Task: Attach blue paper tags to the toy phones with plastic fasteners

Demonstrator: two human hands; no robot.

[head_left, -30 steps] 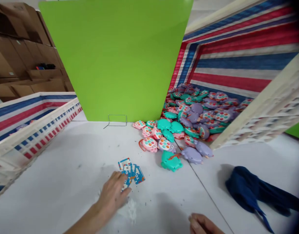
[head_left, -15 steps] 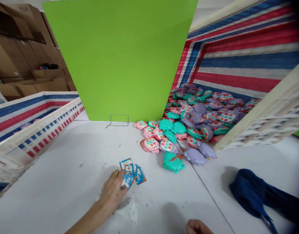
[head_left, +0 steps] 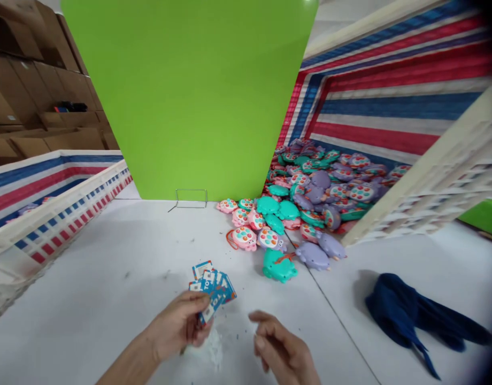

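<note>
My left hand (head_left: 185,321) pinches a blue card (head_left: 213,306) with white lettering between thumb and fingers, lifted just above the table. Behind it several more blue cards (head_left: 225,289) with orange corners lie fanned out on the white surface, partly hidden by the held one. My right hand (head_left: 284,347) is at the lower middle, to the right of the cards, holding nothing that I can see. Its fingers are half bent, with a gap between forefinger and thumb. The toy nearest to it is a teal animal-shaped one (head_left: 278,266) lying back side up with an orange cord.
Pink, teal and purple animal toys (head_left: 246,238) spill from a tipped crate (head_left: 422,182) with striped lining at right. A dark blue cloth (head_left: 402,310) lies front right. Behind stand a green panel (head_left: 190,107) and a wire stand (head_left: 192,198). Another crate (head_left: 69,224) is at left.
My left hand has picked up a card from the pile and drawn it slightly nearer. My right hand has come up from the bottom edge towards the cards. The view has shifted slightly.
</note>
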